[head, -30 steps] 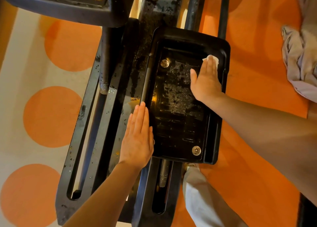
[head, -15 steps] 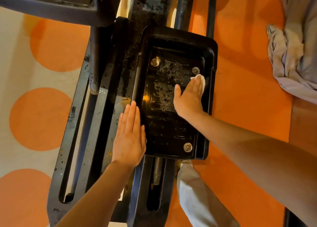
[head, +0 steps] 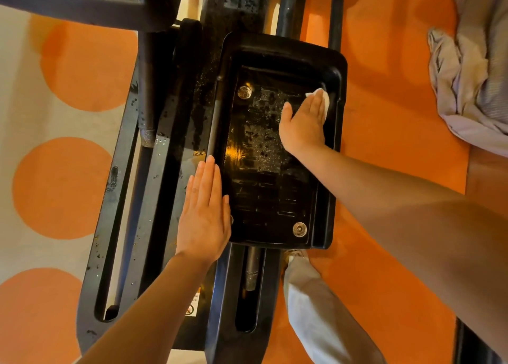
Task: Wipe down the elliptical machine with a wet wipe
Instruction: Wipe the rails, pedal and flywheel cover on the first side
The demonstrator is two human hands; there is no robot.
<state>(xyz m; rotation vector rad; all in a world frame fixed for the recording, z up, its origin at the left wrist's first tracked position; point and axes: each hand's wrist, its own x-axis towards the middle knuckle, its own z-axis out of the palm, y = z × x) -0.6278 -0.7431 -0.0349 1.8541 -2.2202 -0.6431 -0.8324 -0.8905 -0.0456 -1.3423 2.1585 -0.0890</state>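
The black elliptical pedal lies below me, its ribbed tread wet and glossy, with silver bolts at its corners. My right hand lies flat on the pedal's upper right part, straight fingers pressing a white wet wipe against the tread near the raised rim. Only the wipe's edge shows past my fingertips. My left hand rests flat with straight fingers on the pedal's left rim and the black frame rail beside it.
An orange and cream rug with large circles lies under the machine. A second pedal sits at the top left. Grey crumpled cloth lies at the right. My trouser leg stands by the pedal's near end.
My right hand slid the wipe down the tread toward me, then back up to the pedal's upper right corner. My left hand stayed flat on the left rim.
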